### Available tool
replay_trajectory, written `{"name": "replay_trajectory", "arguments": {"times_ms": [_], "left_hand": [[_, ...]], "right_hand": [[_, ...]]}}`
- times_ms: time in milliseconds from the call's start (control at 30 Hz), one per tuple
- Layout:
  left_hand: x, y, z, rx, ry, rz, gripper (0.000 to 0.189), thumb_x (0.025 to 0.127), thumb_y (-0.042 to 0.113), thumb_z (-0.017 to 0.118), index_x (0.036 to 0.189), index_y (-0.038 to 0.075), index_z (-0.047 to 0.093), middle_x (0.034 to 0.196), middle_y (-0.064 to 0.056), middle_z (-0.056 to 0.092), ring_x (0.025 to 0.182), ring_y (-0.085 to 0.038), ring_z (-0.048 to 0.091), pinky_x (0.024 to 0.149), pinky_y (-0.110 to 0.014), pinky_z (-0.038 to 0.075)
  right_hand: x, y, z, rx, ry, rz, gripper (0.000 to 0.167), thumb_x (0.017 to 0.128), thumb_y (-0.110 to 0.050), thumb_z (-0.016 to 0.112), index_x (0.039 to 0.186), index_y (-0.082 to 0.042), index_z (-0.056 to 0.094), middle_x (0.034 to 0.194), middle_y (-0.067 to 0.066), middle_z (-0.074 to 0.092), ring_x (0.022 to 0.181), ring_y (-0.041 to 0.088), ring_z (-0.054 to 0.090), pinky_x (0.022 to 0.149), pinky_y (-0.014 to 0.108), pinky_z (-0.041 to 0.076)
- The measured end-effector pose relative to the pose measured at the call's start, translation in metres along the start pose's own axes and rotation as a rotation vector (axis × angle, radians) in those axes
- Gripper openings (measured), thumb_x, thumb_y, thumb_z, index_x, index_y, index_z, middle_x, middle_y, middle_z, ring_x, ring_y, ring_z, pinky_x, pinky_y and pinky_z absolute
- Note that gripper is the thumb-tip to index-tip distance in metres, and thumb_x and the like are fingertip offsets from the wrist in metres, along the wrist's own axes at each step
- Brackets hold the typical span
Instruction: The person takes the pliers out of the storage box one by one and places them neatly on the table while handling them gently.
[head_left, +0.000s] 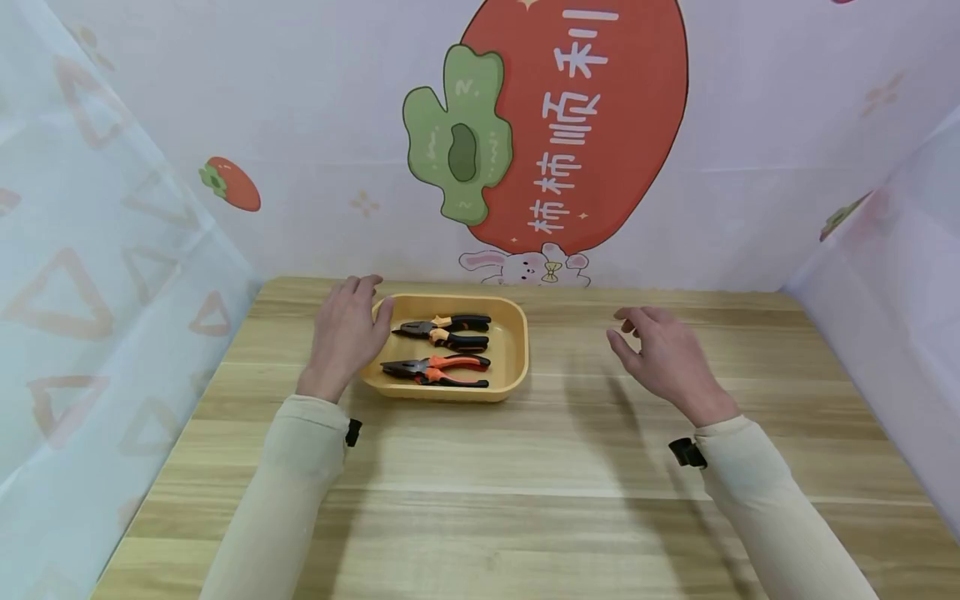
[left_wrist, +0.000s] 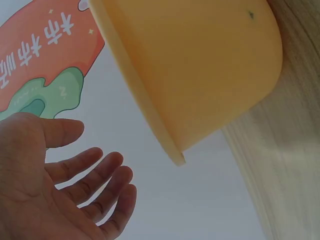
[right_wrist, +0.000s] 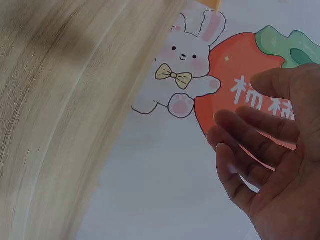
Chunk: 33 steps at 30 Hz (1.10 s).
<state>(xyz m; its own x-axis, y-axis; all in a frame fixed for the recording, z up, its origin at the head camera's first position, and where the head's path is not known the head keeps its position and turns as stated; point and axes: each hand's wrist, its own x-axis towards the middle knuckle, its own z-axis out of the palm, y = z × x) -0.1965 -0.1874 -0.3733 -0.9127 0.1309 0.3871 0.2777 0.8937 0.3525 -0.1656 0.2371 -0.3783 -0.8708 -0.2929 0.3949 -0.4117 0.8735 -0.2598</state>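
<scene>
The left hand (head_left: 347, 335), fingers loosely parted and empty, is nearer, just beside the left end of the yellow, rounded-rectangular plastic tray (head_left: 450, 395) at mid-frame, long axis left-to-right, the relaxed, empty right hand (head_left: 669, 360) well apart at frame right.

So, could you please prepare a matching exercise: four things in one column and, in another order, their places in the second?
1. tray
2. red-handled pliers
3. left hand
4. right hand

A. above the table, apart from the tray
B. lying in the tray
C. resting on the table
D. at one end of the tray

Pairs: 1-C; 2-B; 3-D; 4-A
</scene>
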Motion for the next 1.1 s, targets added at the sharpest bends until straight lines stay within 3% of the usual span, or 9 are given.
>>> {"name": "replay_trajectory", "arguments": {"times_ms": [200,600,933,1100], "left_hand": [[-0.002,-0.004,0.0,-0.045,-0.049,-0.079,0.041,0.104,0.023,0.054,0.131,-0.007,0.058,0.114,-0.026,0.062,0.105,-0.042,0.056,0.088,-0.055,0.045],[-0.011,-0.014,0.001,-0.037,-0.116,-0.21,0.043,0.104,0.024,0.053,0.132,-0.007,0.057,0.116,-0.026,0.06,0.106,-0.043,0.057,0.083,-0.056,0.048],[-0.017,-0.022,0.001,-0.012,-0.177,-0.259,0.046,0.104,0.03,0.051,0.127,-0.009,0.059,0.121,-0.03,0.059,0.111,-0.047,0.056,0.081,-0.058,0.049],[-0.019,-0.025,0.001,0.005,-0.208,-0.259,0.045,0.104,0.032,0.051,0.122,-0.008,0.062,0.117,-0.03,0.063,0.103,-0.046,0.06,0.072,-0.056,0.051]], "right_hand": [[0.002,-0.006,0.001,0.036,-0.03,-0.008,0.023,0.094,-0.019,0.07,0.108,-0.001,0.07,0.089,0.01,0.069,0.081,0.027,0.066,0.068,0.045,0.051],[0.004,-0.024,0.005,0.083,-0.103,-0.041,0.019,0.093,-0.017,0.071,0.106,-0.004,0.07,0.088,0.006,0.069,0.08,0.025,0.067,0.069,0.043,0.052],[0.007,-0.039,0.008,0.069,-0.155,-0.047,0.023,0.093,-0.019,0.073,0.109,-0.003,0.07,0.094,0.008,0.069,0.084,0.024,0.067,0.07,0.043,0.053],[0.01,-0.047,0.01,0.062,-0.167,-0.067,0.024,0.093,-0.021,0.073,0.109,-0.004,0.07,0.095,0.008,0.07,0.085,0.025,0.067,0.071,0.043,0.053]]}}
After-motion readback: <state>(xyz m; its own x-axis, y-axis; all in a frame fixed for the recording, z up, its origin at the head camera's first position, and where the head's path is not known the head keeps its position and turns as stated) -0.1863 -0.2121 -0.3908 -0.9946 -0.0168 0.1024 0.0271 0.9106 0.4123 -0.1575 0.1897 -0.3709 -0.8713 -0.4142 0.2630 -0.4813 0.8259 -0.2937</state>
